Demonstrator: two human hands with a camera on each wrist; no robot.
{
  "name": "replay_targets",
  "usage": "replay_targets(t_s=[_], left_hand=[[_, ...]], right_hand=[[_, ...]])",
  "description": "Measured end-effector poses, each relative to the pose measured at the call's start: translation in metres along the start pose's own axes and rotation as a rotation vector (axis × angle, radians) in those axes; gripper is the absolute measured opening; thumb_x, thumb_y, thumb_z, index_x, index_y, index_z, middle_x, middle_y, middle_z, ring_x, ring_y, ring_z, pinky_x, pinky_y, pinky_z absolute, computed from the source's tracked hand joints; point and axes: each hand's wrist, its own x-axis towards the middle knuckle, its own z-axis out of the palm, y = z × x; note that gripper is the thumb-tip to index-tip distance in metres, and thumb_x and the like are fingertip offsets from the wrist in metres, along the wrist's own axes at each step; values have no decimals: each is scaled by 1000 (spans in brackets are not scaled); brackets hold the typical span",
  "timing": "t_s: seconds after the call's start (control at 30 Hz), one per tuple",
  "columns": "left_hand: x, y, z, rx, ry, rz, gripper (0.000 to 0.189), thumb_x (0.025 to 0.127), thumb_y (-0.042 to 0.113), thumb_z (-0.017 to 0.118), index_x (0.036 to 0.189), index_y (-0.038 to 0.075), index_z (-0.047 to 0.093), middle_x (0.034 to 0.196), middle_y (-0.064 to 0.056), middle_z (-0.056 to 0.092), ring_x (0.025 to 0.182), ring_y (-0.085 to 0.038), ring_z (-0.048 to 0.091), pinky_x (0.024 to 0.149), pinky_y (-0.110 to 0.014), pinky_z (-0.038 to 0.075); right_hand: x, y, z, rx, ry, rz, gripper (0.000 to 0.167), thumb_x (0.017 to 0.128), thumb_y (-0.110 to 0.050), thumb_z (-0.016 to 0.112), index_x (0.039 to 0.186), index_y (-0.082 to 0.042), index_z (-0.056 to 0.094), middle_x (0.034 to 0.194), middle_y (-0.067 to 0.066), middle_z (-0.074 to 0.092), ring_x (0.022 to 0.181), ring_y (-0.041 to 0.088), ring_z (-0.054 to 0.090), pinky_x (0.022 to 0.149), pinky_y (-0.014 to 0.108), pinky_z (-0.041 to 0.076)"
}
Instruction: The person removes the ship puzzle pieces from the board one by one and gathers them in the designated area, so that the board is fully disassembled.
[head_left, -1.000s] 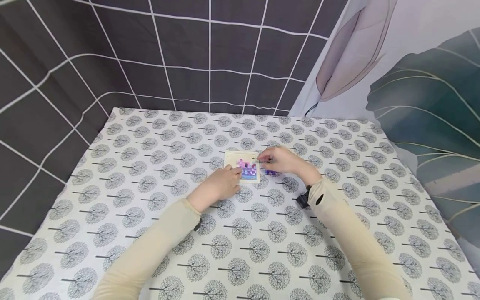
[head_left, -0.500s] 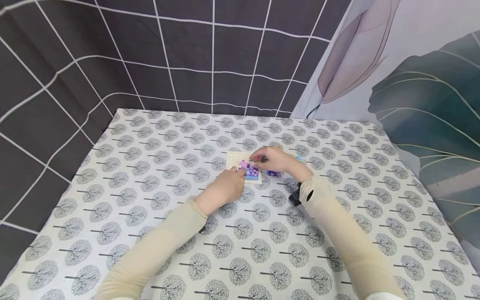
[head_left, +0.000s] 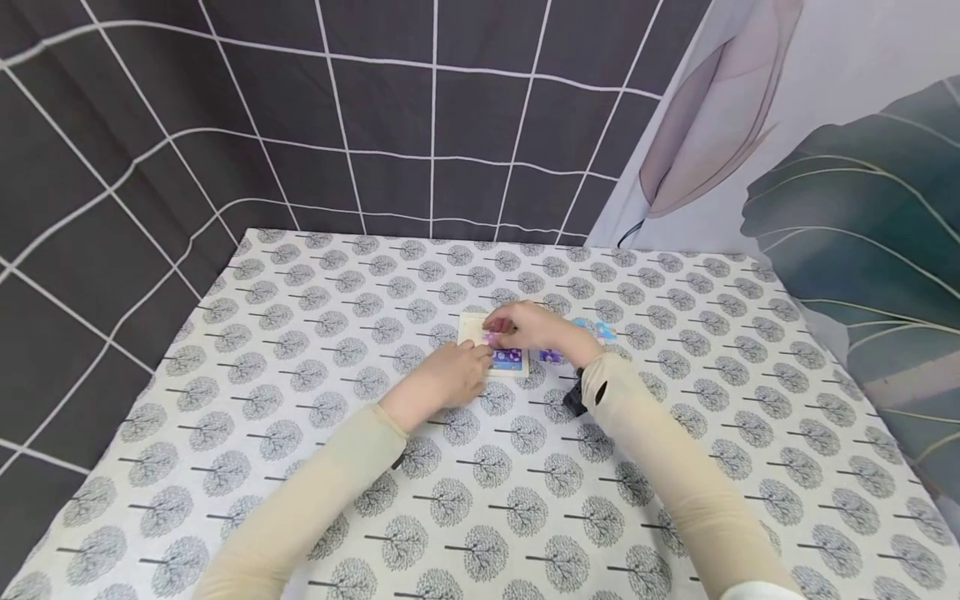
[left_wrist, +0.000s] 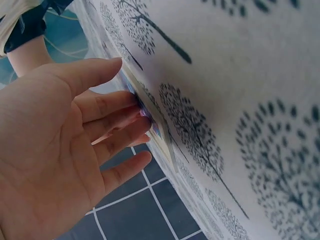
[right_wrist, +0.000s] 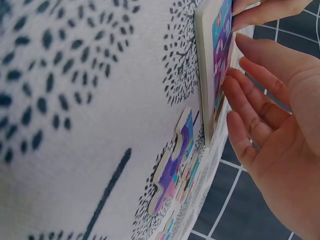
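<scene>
A small jigsaw puzzle in a cream tray (head_left: 470, 323) lies near the middle of the table. Pink, purple and blue pieces (head_left: 508, 362) fill its lower part. My left hand (head_left: 452, 373) is at the tray's left side, its loosely bent fingertips on the puzzle in the left wrist view. From the right, my right hand (head_left: 531, 325) reaches over the tray. Its thumb and fingertips touch the puzzle face (right_wrist: 220, 57), with no loose piece showing between them in the right wrist view. The right hand hides much of the tray's upper part.
Right of the tray lie loose jigsaw pieces: a purple one (head_left: 551, 356) close by and light blue ones (head_left: 604, 331) farther back. A tree-print cloth (head_left: 525, 500) covers the table. A dark gridded curtain (head_left: 390, 108) hangs behind it.
My right hand has moved left from the tray's right edge to over the puzzle's pink part, uncovering light blue pieces at the right. The left hand stays at the tray's left side.
</scene>
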Motion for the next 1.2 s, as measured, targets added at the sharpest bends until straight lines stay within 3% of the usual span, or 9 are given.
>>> replay_targets(t_s=[0.13, 0.4, 0.63, 1.0, 1.2], left_hand=[[-2, 3, 1, 6, 27, 9, 47, 95, 29, 51, 134, 4, 48, 140, -6, 47, 121, -22, 50, 99, -37, 46], [-3, 8, -2, -18, 3, 35, 53, 96, 32, 49, 143, 12, 37, 149, -1, 35, 136, -21, 32, 107, -41, 37], [-1, 11, -1, -26, -17, 16, 53, 96, 34, 49, 143, 12, 37, 149, 0, 34, 137, -21, 30, 107, -42, 37], [7, 11, 0, -22, -25, 7, 55, 95, 38, 49, 143, 12, 38, 149, -2, 35, 134, -22, 32, 106, -40, 39], [8, 11, 0, -47, -48, -7, 56, 95, 37, 49, 144, 12, 36, 150, -1, 32, 134, -23, 31, 106, -40, 38]], right_hand=[[1, -1, 1, 18, -15, 14, 34, 84, -17, 68, 115, -5, 63, 109, 8, 63, 96, 20, 61, 90, 33, 51], [7, -2, 0, 44, -61, 18, 33, 81, -12, 70, 112, -4, 64, 108, 9, 60, 99, 23, 59, 90, 33, 50], [11, -4, -2, 63, -101, 36, 32, 79, -8, 70, 110, -3, 64, 106, 10, 62, 98, 22, 58, 89, 30, 50], [20, -16, -11, 90, -148, 237, 26, 75, -5, 74, 100, -3, 67, 93, 8, 66, 87, 19, 60, 81, 25, 51], [17, -13, -10, 91, -112, 200, 26, 74, -6, 74, 99, -4, 68, 92, 7, 65, 85, 18, 59, 79, 26, 51]])
